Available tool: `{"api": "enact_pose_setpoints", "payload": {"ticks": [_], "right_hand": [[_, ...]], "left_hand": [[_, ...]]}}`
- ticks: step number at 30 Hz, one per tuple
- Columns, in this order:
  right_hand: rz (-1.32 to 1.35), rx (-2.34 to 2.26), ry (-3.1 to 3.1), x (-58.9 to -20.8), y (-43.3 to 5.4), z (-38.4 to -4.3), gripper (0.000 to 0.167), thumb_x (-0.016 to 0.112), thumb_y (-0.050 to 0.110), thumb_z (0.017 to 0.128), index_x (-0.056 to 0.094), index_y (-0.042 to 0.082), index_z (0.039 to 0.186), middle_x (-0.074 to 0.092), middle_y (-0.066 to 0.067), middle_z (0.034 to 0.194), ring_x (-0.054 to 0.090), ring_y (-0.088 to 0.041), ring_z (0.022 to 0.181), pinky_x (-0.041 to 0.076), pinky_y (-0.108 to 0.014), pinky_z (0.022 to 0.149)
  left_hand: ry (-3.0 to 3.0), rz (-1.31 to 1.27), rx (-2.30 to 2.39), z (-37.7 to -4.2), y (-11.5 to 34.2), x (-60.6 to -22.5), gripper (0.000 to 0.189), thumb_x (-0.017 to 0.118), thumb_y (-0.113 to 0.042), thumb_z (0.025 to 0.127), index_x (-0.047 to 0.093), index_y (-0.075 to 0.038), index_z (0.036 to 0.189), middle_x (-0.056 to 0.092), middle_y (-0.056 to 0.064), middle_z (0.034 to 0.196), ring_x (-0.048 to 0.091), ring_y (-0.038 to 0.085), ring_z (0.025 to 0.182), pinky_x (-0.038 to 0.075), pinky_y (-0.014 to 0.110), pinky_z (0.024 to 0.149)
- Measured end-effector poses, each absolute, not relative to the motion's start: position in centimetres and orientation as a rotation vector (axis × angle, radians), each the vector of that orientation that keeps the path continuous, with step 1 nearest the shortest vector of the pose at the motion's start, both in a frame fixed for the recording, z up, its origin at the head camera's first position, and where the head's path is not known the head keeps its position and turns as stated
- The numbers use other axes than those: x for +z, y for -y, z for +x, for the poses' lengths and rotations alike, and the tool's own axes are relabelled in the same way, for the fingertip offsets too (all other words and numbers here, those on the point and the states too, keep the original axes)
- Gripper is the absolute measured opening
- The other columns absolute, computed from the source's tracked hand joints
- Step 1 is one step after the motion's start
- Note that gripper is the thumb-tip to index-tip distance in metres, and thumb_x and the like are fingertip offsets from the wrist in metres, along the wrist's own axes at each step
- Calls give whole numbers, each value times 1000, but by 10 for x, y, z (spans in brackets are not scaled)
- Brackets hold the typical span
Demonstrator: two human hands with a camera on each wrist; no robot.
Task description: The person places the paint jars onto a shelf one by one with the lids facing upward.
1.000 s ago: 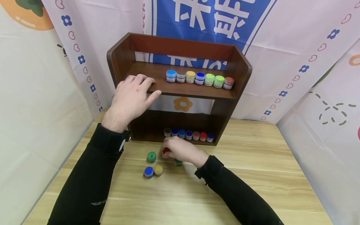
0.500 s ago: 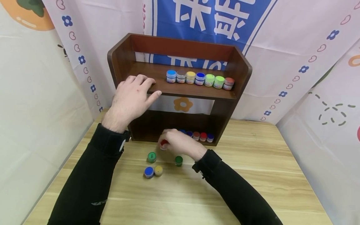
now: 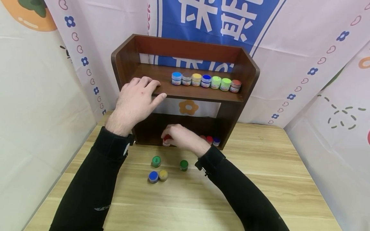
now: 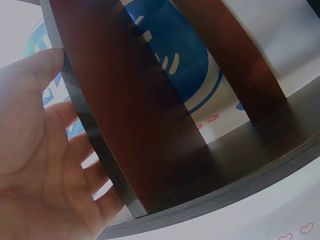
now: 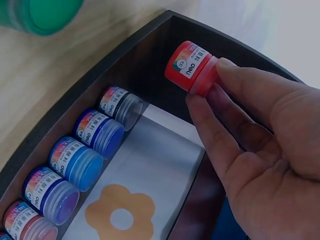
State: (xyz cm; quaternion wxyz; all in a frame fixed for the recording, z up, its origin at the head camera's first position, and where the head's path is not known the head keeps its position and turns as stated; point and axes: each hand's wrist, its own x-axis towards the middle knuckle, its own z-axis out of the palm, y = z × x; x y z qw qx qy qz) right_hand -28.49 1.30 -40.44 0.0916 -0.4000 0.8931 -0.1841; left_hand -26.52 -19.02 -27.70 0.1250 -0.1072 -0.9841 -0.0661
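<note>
My right hand [image 3: 183, 137] pinches a small red paint jar [image 5: 187, 66] between thumb and fingertips by its lid end. It is at the lower compartment of a dark brown wooden shelf [image 3: 244, 86], left of a row of paint jars. The nearest in the right wrist view is a black paint jar [image 5: 120, 107], followed by a dark blue paint jar [image 5: 99, 132]; from the head, the hand hides several of these. My left hand [image 3: 134, 101] rests on the left of the middle board, fingers over its top and thumb [image 4: 52, 62] at its front edge.
Several paint jars line the upper board's right half, from a light blue jar [image 3: 176, 79] to a red-brown jar [image 3: 235, 86]. On the wooden table [image 3: 245, 179] stand two green jars, one left [image 3: 156, 161] and one right [image 3: 183, 165], plus a blue jar [image 3: 153, 176] and a yellow jar [image 3: 163, 175].
My right hand has carried the red paint jar from over the table forward and slightly left to the lower compartment, uncovering the right green jar. The left hand stays put.
</note>
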Motion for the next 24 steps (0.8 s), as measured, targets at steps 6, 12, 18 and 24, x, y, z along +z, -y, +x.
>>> {"api": "enact_pose_setpoints", "payload": {"ticks": [6,12,18,24], "right_hand": [[-1153,-588,-2661,-402,-11,-296,24,79,16,115,84,7,136,82,-10,135,76,-23,122,67,-39,110],[-1078,-617,-2667,-401,-7,-307,27,75,12,117,81,5,142,80,-12,138,74,-23,119,68,-39,107],[-1065,-611,-2686,-404,-3,-318,27,72,12,118,81,5,142,81,-12,140,76,-24,126,66,-41,114],[-1029,-612,-2695,-410,2,-327,27,71,12,119,81,5,143,81,-12,140,77,-25,130,65,-42,117]], "left_hand": [[2865,-312,-187,-265,190,-277,65,51,-58,124,55,-14,172,54,22,176,49,50,165,44,74,136],[2864,-310,-193,-265,189,-276,66,51,-59,124,55,-14,172,54,22,176,48,50,165,44,74,137],[2857,-315,-193,-265,190,-278,66,51,-59,124,55,-14,172,55,22,176,49,50,165,45,74,136],[2855,-318,-192,-265,190,-278,66,50,-59,124,56,-14,171,55,22,176,49,50,165,45,74,136]]}}
